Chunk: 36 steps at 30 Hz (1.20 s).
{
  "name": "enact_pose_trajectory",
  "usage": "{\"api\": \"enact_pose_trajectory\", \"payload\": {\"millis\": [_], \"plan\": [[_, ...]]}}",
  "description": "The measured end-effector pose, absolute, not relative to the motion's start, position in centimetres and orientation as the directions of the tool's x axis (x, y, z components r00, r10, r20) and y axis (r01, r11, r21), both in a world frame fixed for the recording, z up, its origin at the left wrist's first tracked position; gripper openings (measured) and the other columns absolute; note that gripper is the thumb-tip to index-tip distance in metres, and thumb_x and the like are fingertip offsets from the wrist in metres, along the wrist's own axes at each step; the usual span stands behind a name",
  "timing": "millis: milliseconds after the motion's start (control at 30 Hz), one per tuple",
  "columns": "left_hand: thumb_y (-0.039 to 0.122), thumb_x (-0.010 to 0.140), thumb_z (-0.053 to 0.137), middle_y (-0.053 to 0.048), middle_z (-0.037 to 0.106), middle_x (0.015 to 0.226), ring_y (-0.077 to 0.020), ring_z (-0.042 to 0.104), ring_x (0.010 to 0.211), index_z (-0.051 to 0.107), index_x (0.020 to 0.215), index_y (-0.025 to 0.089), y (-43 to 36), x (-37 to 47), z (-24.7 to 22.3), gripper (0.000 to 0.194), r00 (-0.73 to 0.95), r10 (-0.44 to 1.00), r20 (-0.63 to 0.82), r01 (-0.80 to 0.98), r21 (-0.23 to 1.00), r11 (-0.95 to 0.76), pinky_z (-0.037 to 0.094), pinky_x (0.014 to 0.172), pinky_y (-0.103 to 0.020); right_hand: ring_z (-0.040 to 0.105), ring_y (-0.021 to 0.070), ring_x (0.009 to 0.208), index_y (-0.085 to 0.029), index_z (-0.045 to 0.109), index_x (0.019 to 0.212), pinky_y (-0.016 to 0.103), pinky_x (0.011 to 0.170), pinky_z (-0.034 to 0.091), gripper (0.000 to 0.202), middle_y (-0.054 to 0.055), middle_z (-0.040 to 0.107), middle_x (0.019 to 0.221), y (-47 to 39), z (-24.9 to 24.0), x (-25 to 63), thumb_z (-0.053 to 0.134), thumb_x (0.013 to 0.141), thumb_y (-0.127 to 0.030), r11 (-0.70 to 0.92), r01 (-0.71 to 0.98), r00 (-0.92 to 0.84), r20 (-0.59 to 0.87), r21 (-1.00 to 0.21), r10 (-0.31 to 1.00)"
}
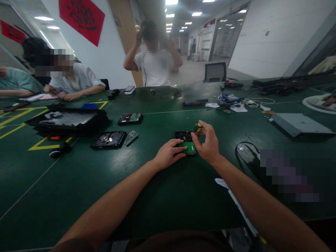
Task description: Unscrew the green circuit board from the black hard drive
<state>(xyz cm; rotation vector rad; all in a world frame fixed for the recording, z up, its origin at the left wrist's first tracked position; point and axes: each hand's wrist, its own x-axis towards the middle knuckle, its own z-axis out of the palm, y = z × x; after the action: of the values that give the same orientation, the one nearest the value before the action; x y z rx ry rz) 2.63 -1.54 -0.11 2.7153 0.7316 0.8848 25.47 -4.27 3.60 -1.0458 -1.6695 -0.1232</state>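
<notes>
A hard drive [183, 135] lies on the green table with its green circuit board [190, 148] facing up at the near end. My left hand [172, 153] rests on the drive's left side, its fingers stretched over the board. In my right hand [208, 142] is a screwdriver with a yellow and black handle [198, 128], pinched between thumb and fingers above the drive's right side. The screwdriver's tip cannot be made out. To the left lie a second hard drive [109, 139], a loose circuit board [132, 138] and, farther back, a third drive [130, 118].
A black casing [68, 119] stands at the left. Tangled cables [231, 99] lie at the back right, near a grey metal box [301, 125]. A black strap [245, 154] curls beside my right forearm. One person [157, 66] is across the table; others sit at the left.
</notes>
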Motion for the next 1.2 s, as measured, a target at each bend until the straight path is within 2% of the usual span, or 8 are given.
{"api": "enact_pose_trajectory", "payload": {"millis": [133,267,333,467,700,900,1067,1200], "plan": [[0.04,0.097,0.068,-0.012,0.062,0.142,-0.0311,0.058,0.134,0.073,0.127,0.026,-1.44,2.67,-0.24,0.033,0.701,0.505,0.503,0.391,0.322,-0.862,0.053,0.109,-0.055,0.063,0.028,0.112,-0.03,0.042,0.153,0.048,0.09,0.061,0.061,0.011,0.061,0.129,-4.43,3.99,25.55,0.063,0.096,-0.026,0.616,0.686,-0.037,0.828,-0.386,0.559],[0.041,0.097,0.067,-0.013,0.062,0.142,-0.0312,0.058,0.133,0.073,0.127,0.025,-1.42,2.64,-0.26,0.034,0.706,0.515,0.486,0.404,0.32,-0.857,0.053,0.109,-0.054,0.065,0.0266,0.115,-0.029,0.031,0.161,0.049,0.1,0.058,0.067,0.013,0.059,0.138,-4.51,3.93,25.52,0.055,0.099,-0.021,0.633,0.656,-0.073,0.801,-0.411,0.595],[0.041,0.097,0.067,-0.013,0.062,0.142,-0.0311,0.058,0.133,0.073,0.127,0.025,-1.41,2.61,-0.28,0.034,0.707,0.514,0.486,0.404,0.32,-0.857,0.052,0.11,-0.054,0.067,0.0258,0.111,-0.03,0.029,0.162,0.047,0.097,0.06,0.069,0.013,0.059,0.14,-4.44,3.73,25.51,0.056,0.099,-0.023,0.623,0.654,-0.059,0.792,-0.43,0.608],[0.042,0.098,0.066,-0.012,0.061,0.143,-0.0311,0.057,0.134,0.073,0.127,0.026,-1.35,2.57,-0.4,0.034,0.704,0.51,0.494,0.401,0.316,-0.86,0.052,0.11,-0.054,0.069,0.0271,0.108,-0.033,0.035,0.158,0.046,0.09,0.062,0.067,0.01,0.064,0.137,-4.26,3.44,25.65,0.063,0.097,-0.031,0.581,0.694,-0.022,0.793,-0.426,0.608],[0.042,0.098,0.066,-0.012,0.061,0.142,-0.0308,0.057,0.134,0.073,0.127,0.026,-1.39,2.6,-0.29,0.034,0.704,0.512,0.492,0.406,0.312,-0.859,0.053,0.109,-0.054,0.069,0.0258,0.113,-0.032,0.026,0.162,0.048,0.103,0.057,0.066,0.01,0.061,0.144,-4.35,3.42,25.88,0.051,0.102,-0.025,0.58,0.675,-0.043,0.761,-0.456,0.648],[0.041,0.097,0.067,-0.012,0.062,0.142,-0.031,0.057,0.134,0.073,0.127,0.026,-1.5,2.64,-0.11,0.034,0.704,0.515,0.488,0.411,0.311,-0.857,0.053,0.109,-0.054,0.069,0.0256,0.106,-0.031,0.04,0.155,0.044,0.09,0.063,0.061,0.01,0.063,0.133,-4.38,3.65,25.69,0.062,0.098,-0.028,0.57,0.708,-0.016,0.798,-0.417,0.603],[0.041,0.097,0.067,-0.012,0.061,0.143,-0.0309,0.057,0.134,0.073,0.127,0.026,-1.51,2.67,-0.19,0.033,0.7,0.516,0.494,0.412,0.311,-0.856,0.053,0.109,-0.054,0.07,0.0239,0.103,-0.03,0.035,0.157,0.044,0.092,0.062,0.063,0.012,0.061,0.138,-4.43,3.68,25.61,0.058,0.099,-0.025,0.601,0.672,-0.034,0.793,-0.432,0.608],[0.041,0.097,0.067,-0.012,0.062,0.142,-0.0312,0.057,0.134,0.073,0.127,0.026,-1.4,2.65,-0.34,0.034,0.702,0.509,0.498,0.406,0.308,-0.861,0.053,0.109,-0.054,0.069,0.0225,0.092,-0.028,0.041,0.152,0.044,0.085,0.063,0.061,0.011,0.063,0.131,-4.15,3.28,25.73,0.064,0.096,-0.03,0.565,0.705,0.009,0.801,-0.43,0.599]]}}
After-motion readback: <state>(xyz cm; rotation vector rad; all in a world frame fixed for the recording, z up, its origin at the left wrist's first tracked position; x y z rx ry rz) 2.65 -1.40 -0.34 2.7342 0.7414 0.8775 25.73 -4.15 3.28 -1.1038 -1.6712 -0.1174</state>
